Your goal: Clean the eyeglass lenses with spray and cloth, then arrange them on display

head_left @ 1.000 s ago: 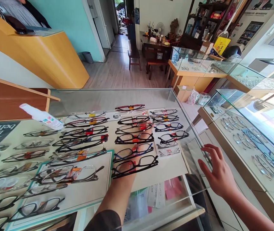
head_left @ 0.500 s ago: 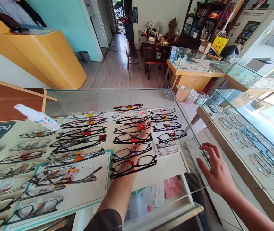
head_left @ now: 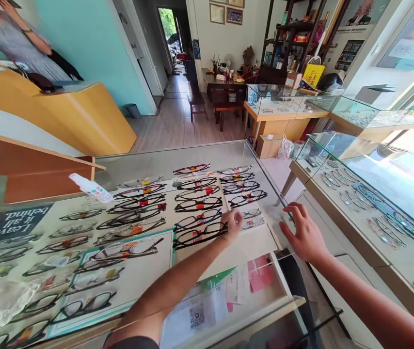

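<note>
Inside the glass display case (head_left: 178, 151), my left hand (head_left: 232, 225) is beside a clear-framed pair of eyeglasses (head_left: 253, 222) in the right-hand column. Its fingers look bent and are blurred, so I cannot make out whether they grip anything. Just left of it lies a black-framed pair of eyeglasses (head_left: 201, 236), the nearest in the middle column. My right hand (head_left: 304, 232) is open at the case's right glass edge, fingers apart and holding nothing. Several more eyeglasses with red or orange tags lie in rows on the white shelf.
A white spray bottle (head_left: 91, 188) lies tilted on the glass at the left. An open drawer (head_left: 287, 286) with papers sits below the shelf. Another glass showcase (head_left: 356, 213) stands to the right. At the far left, a person (head_left: 28, 43) is behind a yellow counter (head_left: 83, 116).
My left hand has moved right, from beneath the middle column to the clear eyeglasses. My right hand stays open by the edge. The view has shifted, showing more of the person at left.
</note>
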Demonstrator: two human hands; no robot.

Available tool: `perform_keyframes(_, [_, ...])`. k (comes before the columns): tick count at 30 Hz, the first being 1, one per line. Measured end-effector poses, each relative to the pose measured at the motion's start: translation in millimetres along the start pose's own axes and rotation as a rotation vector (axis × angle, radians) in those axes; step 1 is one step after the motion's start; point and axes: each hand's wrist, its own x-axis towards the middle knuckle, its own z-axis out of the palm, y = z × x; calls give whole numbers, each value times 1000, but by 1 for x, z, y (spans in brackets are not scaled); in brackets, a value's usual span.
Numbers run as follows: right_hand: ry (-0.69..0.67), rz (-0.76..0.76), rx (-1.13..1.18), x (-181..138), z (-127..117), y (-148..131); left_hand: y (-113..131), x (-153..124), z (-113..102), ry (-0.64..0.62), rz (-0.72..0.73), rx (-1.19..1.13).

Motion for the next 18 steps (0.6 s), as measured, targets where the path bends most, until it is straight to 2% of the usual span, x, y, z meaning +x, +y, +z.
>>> perform_keyframes(5, [15,-26,26,2,2,3,23,-80,9,-190,66,-65])
perform_keyframes(7, [11,-25,20,3,2,3,37,-115,6,-290,80,-105])
perform_keyframes(9, [4,-30,16,3,1,4,58,-147,-7,-408,58,-165])
perform_keyframes(11, [1,-31,20,3,1,5,88,-174,-33,-603,-40,-311])
perform_keyframes(12, [-2,-30,25,3,2,5,106,-183,-50,-644,-45,-356])
perform_keyframes(14, [-5,-27,36,3,2,6,143,-191,-89,-677,48,-392])
perform_keyframes(16, [-6,-26,39,4,2,7,175,-175,-129,-632,180,-353])
perform_keyframes(18, [-5,-25,42,4,2,7,193,-134,-161,-432,330,-203])
